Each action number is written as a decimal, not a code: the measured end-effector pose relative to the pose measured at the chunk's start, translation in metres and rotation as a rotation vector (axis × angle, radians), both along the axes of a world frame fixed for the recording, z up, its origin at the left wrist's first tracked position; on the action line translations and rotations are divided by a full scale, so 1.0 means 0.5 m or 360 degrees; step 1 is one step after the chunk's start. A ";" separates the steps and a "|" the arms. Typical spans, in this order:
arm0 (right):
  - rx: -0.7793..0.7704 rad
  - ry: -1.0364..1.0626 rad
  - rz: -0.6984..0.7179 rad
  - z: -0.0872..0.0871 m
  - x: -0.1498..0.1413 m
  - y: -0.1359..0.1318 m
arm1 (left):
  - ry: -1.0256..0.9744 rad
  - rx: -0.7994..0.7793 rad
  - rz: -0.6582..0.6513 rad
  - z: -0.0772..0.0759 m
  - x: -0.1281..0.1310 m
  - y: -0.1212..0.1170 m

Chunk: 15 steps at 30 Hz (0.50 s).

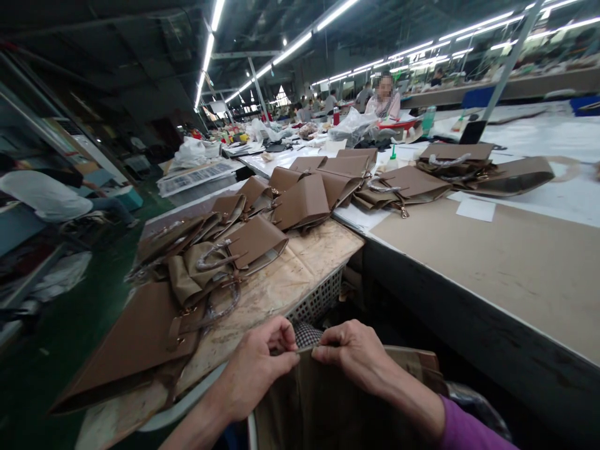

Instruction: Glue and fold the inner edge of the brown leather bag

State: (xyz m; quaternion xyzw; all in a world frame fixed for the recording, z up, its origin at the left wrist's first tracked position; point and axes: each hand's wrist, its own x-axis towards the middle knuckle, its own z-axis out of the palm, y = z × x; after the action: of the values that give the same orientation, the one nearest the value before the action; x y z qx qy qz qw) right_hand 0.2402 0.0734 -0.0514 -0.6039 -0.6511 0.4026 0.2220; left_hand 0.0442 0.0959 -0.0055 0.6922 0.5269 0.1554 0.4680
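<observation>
In front of my body stands a brown handbag [337, 406], its olive-brown inside facing me. My left hand [265, 359] is closed, with thumb and forefinger pinched at the bag's upper edge. Close to its right, my right hand [351, 353] pinches the same edge between thumb and bent fingers. A short stretch of the edge shows between the two pinches. A plastic-wrapped handle [480, 406] lies at the bag's right side. Whether anything small sits between my fingertips is hidden.
Several brown handbags [302, 203] lie heaped on the worn wooden table [300, 262] at left. One large bag [135, 337] overhangs its near-left edge. A perforated crate [319, 297] sits below. At right, a long worktable [497, 256] holds more bags; a person [384, 103] works beyond.
</observation>
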 end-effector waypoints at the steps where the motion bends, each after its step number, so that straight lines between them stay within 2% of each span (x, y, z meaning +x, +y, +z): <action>1: 0.0028 -0.0025 0.0009 -0.001 -0.001 -0.002 | 0.0023 -0.0001 -0.0023 0.000 0.000 0.002; 5: 0.0308 -0.0205 0.0103 -0.010 -0.011 -0.016 | 0.0132 -0.0010 -0.0142 0.009 -0.001 0.007; 10: 0.0738 -0.0361 0.0332 -0.025 -0.007 -0.028 | 0.0280 0.0128 -0.0331 0.019 -0.004 0.009; 15: 0.0866 -0.0346 0.0440 -0.030 0.005 -0.032 | 0.0350 0.0169 -0.0344 0.024 0.002 0.009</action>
State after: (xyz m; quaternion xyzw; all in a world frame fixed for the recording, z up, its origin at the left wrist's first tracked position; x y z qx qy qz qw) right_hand 0.2425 0.0572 -0.0666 -0.4677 -0.8307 0.1732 0.2476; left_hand 0.0452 0.1002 0.0064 0.7815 0.4885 0.0550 0.3841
